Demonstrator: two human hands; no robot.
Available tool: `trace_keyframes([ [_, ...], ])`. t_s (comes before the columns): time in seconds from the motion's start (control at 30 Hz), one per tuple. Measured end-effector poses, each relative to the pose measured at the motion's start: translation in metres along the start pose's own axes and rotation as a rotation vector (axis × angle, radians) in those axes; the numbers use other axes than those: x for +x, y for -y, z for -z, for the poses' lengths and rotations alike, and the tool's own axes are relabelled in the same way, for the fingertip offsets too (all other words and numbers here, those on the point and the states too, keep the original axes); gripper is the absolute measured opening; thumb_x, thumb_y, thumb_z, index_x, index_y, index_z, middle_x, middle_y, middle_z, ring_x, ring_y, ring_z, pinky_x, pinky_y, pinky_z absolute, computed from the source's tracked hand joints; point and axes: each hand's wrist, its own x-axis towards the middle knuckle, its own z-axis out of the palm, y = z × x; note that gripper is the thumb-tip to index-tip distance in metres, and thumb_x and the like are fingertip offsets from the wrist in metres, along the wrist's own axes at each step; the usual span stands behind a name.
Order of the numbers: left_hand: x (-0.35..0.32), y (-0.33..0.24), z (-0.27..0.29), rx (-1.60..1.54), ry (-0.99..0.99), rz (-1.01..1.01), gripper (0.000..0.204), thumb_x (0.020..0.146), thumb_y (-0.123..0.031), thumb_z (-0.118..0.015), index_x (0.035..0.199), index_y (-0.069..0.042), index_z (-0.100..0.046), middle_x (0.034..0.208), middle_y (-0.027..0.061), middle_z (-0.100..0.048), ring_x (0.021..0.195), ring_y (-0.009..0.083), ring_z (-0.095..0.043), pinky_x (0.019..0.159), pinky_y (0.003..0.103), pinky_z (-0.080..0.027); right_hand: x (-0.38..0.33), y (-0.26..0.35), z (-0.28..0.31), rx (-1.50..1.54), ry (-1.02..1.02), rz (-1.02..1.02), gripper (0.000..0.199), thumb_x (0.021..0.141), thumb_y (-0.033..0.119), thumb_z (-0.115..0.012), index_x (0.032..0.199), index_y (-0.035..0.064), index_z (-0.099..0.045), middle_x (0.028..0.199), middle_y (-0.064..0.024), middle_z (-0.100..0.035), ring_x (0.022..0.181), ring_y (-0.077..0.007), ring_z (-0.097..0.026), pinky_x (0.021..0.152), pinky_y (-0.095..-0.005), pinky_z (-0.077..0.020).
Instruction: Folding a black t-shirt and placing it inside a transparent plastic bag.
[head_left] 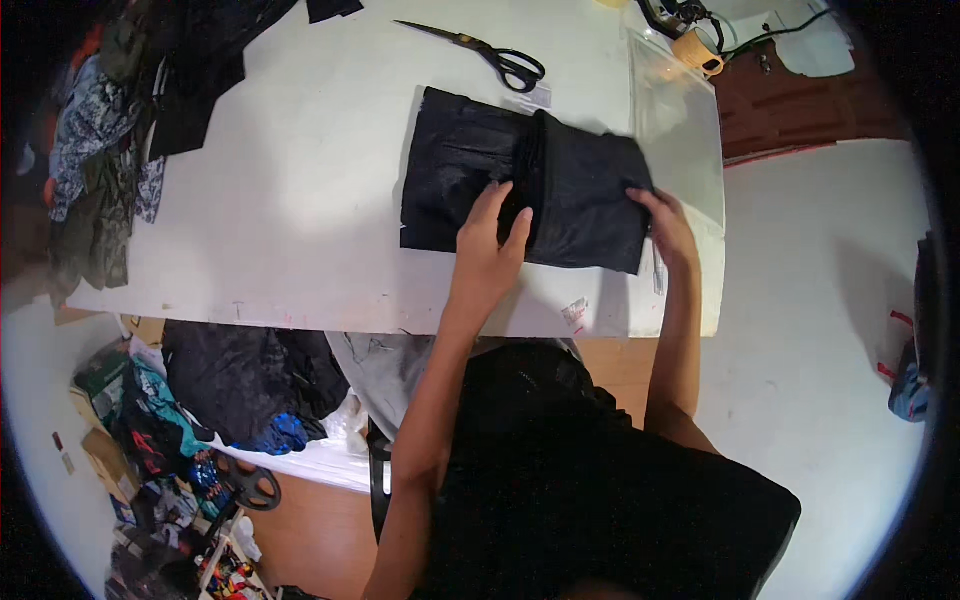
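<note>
A piece of black cloth [595, 190], folded in layers, lies on the white table [300, 210]. A thick ridge of folds runs across its middle, splitting it into a left and a right part. Over the left part, beside that ridge, my left hand [488, 250] has its fingers spread, with the fingertips at the cloth. At the cloth's right edge my right hand [672, 228] is closed, gripping the edge between thumb and fingers. Black-handled scissors [510, 68] lie just beyond the cloth, blades partly parted to the left.
Dark and patterned garments [105, 130] hang over the table's left end. A clear plastic sheet [680, 120] covers the right side, with an orange mug [697, 52] behind it. Below the near edge, a black cloth heap [250, 375] sits at left. A wall [800, 330] stands right.
</note>
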Motion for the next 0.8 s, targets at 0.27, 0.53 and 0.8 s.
trace_keyframes([
  [0.27,0.012,-0.027,-0.014,0.27,0.027,-0.11,0.029,0.087,-0.009,-0.069,0.115,0.001,-0.065,0.11,0.0196,-0.067,0.095,0.0295,-0.068,0.077,0.036,-0.055,-0.027,-0.003,-0.047,-0.412,-0.399,0.604,0.033,0.081,0.028,-0.081,0.077,-0.0007,-0.067,0.071,-0.0129,-0.068,0.06,-0.0225,-0.063,0.06,-0.0343,-0.0503],
  [0.53,0.024,-0.015,-0.029,0.177,0.086,-0.034,0.02,0.083,-0.004,-0.073,0.102,0.002,-0.07,0.1,0.015,-0.068,0.079,0.023,-0.069,0.07,0.032,-0.054,-0.005,-0.014,-0.089,-0.435,-0.096,0.548,0.028,0.086,0.03,-0.072,0.085,0.0022,-0.072,0.07,-0.0105,-0.069,0.063,-0.0257,-0.068,0.06,-0.0347,-0.0523],
  [0.8,0.023,-0.008,-0.025,0.167,0.091,-0.031,0.026,0.081,-0.009,-0.076,0.103,0.002,-0.07,0.1,0.0166,-0.068,0.08,0.0246,-0.067,0.071,0.033,-0.053,-0.001,-0.004,-0.05,0.156,0.245,0.084,0.013,0.092,0.018,-0.066,0.091,0.0063,-0.071,0.073,0.0009,-0.062,0.067,-0.0081,-0.058,0.056,-0.0229,-0.0431],
])
